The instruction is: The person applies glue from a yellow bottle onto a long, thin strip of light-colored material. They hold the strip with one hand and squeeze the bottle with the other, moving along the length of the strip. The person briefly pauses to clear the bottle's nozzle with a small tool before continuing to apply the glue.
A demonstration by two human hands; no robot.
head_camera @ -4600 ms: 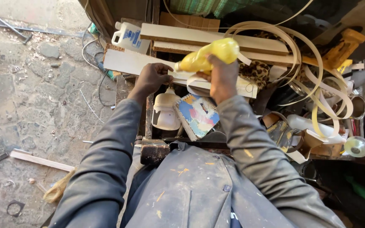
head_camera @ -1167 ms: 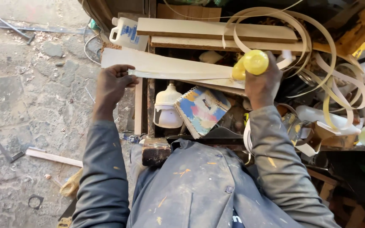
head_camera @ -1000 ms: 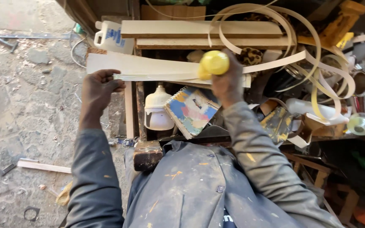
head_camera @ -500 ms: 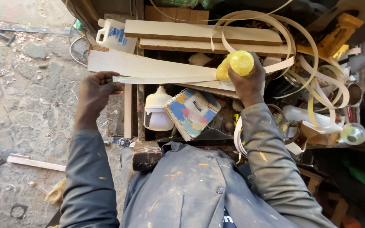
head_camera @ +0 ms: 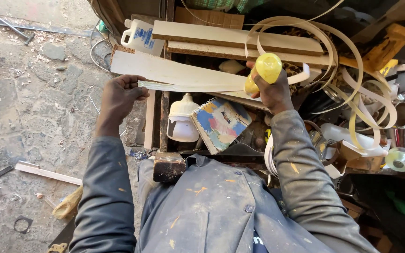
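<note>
My left hand (head_camera: 120,96) pinches the left end of a thin pale strip (head_camera: 193,87) that is stretched out flat above a cluttered workbench. My right hand (head_camera: 272,91) grips a yellow squeeze bottle (head_camera: 264,71) with its nozzle tipped down onto the strip's right end. The strip lies just in front of a pale board (head_camera: 165,70). Below the strip sit a white plastic jug (head_camera: 183,122) and a colourful spiral notebook (head_camera: 221,122).
Long wooden boards (head_camera: 240,37) and a white canister (head_camera: 140,36) lie at the back of the bench. Loops of pale edge banding (head_camera: 352,70) pile up at the right, beside a tape roll (head_camera: 399,159). Stone floor (head_camera: 29,103) with scraps and a wood offcut (head_camera: 48,173) lies left.
The bottle has travelled right along the strip from near my left hand to its right end. My left hand slid to the strip's left end and holds it taut.
</note>
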